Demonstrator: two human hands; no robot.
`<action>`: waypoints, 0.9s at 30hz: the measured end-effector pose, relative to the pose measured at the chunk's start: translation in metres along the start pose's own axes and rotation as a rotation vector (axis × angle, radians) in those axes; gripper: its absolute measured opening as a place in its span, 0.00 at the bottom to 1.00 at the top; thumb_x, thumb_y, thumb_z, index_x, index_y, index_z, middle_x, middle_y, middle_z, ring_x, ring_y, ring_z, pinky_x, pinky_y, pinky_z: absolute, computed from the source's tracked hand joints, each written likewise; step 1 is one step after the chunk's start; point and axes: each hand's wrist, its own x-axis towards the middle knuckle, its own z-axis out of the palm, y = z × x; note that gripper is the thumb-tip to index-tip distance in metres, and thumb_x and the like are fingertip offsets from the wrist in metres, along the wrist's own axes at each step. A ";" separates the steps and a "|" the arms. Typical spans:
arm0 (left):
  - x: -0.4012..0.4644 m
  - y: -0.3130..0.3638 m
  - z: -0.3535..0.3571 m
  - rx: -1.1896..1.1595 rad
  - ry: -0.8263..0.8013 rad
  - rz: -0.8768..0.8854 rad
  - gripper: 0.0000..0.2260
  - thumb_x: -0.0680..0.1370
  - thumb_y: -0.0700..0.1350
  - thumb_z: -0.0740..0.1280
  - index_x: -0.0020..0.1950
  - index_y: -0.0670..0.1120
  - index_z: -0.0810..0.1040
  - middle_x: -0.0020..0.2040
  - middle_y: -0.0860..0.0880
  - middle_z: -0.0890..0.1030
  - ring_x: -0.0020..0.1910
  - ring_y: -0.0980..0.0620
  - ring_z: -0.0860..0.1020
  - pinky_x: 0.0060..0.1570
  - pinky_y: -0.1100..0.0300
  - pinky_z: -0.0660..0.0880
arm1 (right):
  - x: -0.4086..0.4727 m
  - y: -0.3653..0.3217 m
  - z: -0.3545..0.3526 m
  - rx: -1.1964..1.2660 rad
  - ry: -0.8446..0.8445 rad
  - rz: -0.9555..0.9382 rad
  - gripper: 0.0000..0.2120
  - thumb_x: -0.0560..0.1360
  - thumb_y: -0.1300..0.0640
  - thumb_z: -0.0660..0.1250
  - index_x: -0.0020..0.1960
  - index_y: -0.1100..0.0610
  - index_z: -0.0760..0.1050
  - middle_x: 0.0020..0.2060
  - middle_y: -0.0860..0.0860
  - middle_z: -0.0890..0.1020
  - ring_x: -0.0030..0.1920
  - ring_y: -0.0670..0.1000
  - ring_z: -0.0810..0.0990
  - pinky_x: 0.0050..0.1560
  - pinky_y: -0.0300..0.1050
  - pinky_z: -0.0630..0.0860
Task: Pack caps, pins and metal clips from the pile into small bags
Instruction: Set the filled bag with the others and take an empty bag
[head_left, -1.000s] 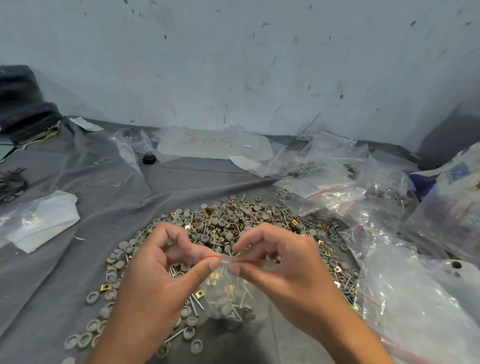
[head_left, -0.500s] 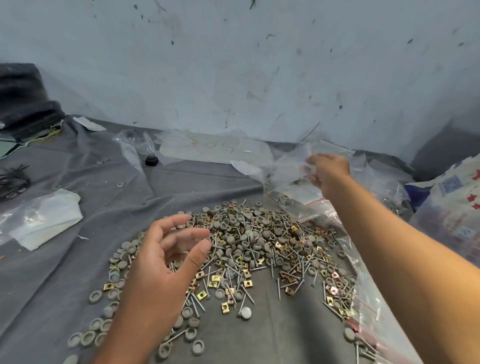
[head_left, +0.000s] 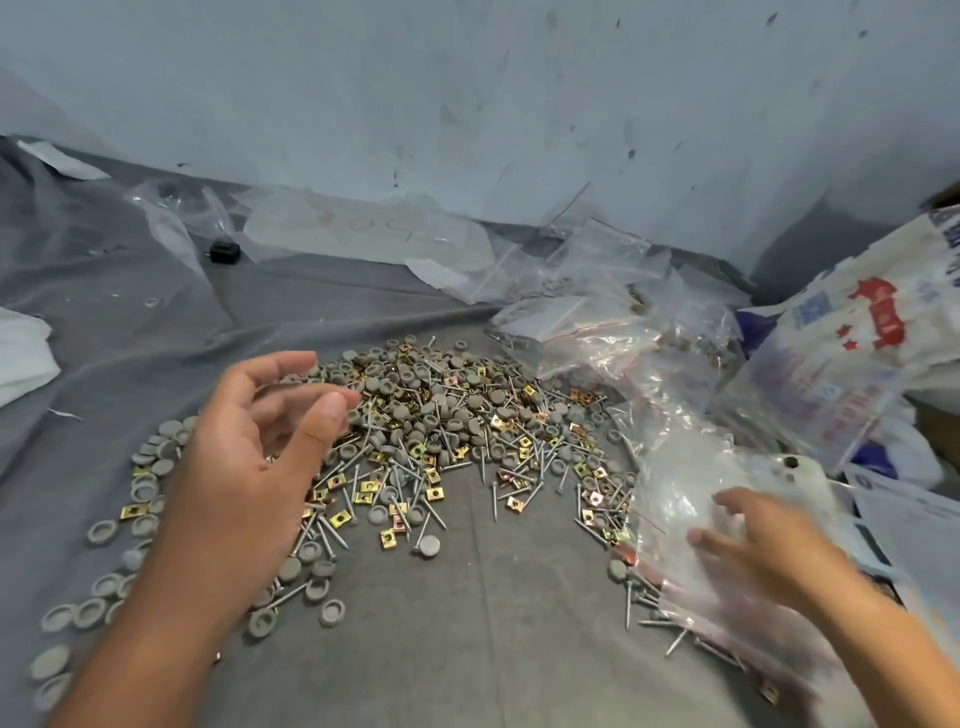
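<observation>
Now between bags: the left hand (head_left: 249, 457) hovers loosely curled and empty over the pile (head_left: 441, 431) on the grey cloth, while the right hand (head_left: 753, 551), fingers spread, reaches for empty bags (head_left: 680, 483); next, pinching one open.

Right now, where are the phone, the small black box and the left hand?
phone (head_left: 795, 478): head view, on its pale back below the camera lens.
small black box (head_left: 224, 252): head view, on its front face.
left hand (head_left: 244, 467): head view, on the back of the hand.
</observation>
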 end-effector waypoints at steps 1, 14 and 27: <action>-0.001 0.001 0.002 -0.001 -0.006 -0.006 0.16 0.73 0.63 0.66 0.59 0.64 0.72 0.53 0.61 0.85 0.54 0.61 0.82 0.58 0.51 0.76 | -0.004 0.003 0.007 0.071 0.040 -0.016 0.23 0.77 0.43 0.71 0.68 0.52 0.74 0.64 0.53 0.80 0.59 0.54 0.78 0.58 0.49 0.74; -0.012 0.001 0.026 0.131 -0.208 -0.064 0.15 0.72 0.65 0.69 0.57 0.63 0.77 0.55 0.63 0.83 0.55 0.63 0.80 0.57 0.55 0.77 | -0.057 -0.088 -0.063 0.806 0.235 -0.523 0.14 0.73 0.39 0.66 0.49 0.46 0.84 0.45 0.40 0.86 0.50 0.39 0.83 0.52 0.34 0.74; 0.000 -0.004 0.014 -0.104 -0.127 -0.206 0.07 0.70 0.57 0.72 0.45 0.59 0.86 0.40 0.54 0.87 0.36 0.63 0.82 0.34 0.74 0.73 | -0.038 -0.191 -0.010 1.418 -0.129 -0.487 0.09 0.80 0.55 0.66 0.44 0.49 0.83 0.41 0.43 0.85 0.39 0.44 0.82 0.33 0.40 0.76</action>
